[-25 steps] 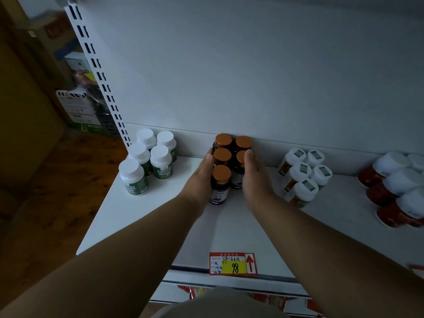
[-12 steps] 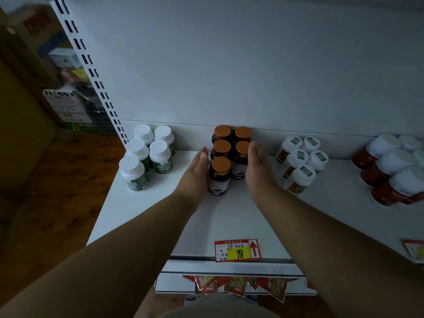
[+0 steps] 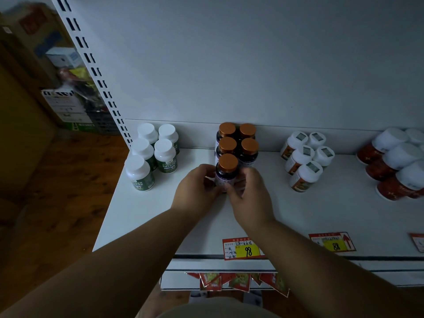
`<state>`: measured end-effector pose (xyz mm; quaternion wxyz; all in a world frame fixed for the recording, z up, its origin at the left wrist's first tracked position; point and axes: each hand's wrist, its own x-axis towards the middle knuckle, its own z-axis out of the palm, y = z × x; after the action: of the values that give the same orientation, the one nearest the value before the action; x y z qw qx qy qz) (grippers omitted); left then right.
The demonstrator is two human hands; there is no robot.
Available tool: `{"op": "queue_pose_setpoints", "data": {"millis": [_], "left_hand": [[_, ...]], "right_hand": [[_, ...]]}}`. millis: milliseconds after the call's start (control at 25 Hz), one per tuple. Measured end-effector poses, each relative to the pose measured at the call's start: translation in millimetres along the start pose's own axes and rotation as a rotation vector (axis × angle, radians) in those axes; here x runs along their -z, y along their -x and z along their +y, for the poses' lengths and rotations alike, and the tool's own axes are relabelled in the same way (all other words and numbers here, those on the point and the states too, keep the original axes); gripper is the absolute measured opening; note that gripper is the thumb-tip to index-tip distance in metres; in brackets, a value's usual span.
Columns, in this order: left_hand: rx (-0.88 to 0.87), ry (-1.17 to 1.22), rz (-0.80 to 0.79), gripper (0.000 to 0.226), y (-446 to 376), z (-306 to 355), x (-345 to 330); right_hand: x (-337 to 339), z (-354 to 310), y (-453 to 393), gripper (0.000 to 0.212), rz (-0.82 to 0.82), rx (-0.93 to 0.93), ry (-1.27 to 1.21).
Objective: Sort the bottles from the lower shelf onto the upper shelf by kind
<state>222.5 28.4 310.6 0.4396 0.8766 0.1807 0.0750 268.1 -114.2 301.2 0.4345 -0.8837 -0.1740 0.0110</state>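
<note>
Several dark bottles with copper caps [image 3: 238, 143] stand in two rows at the middle back of the white upper shelf [image 3: 321, 214]. The front copper-capped bottle [image 3: 227, 167] stands upright on the shelf. My left hand [image 3: 197, 191] wraps its left side and my right hand [image 3: 249, 196] its right side, fingertips meeting over the label. Left of them stands a group of green-labelled bottles with white caps [image 3: 152, 152]. To the right are orange-labelled white-capped bottles [image 3: 302, 157], and red bottles with white caps [image 3: 397, 164] at the far right.
Price tags marked 98 [image 3: 243, 249] and 88 [image 3: 332, 243] hang on the shelf's front edge. A slotted white upright [image 3: 96, 72] bounds the shelf on the left, with cardboard boxes [image 3: 62, 99] and wooden floor beyond. Red packets [image 3: 236, 281] show on the lower shelf.
Both hands drew back from the sides of the copper-capped group and closed around the front bottle. The camera view shifted slightly right.
</note>
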Motion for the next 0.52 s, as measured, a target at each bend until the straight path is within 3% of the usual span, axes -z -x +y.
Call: {"op": "queue_pose_setpoints", "data": {"millis": [320, 520], "left_hand": [[-0.006, -0.021, -0.002, 0.043, 0.2, 0.2, -1.0], [0.069, 0.018, 0.097, 0.048, 38.5, 4.1, -2.3]], "right_hand": [[1.8, -2.6, 0.5, 0.038, -0.028, 0.008, -0.011], [22.4, -4.1, 12.1, 0.039, -0.027, 0.016, -0.005]]}}
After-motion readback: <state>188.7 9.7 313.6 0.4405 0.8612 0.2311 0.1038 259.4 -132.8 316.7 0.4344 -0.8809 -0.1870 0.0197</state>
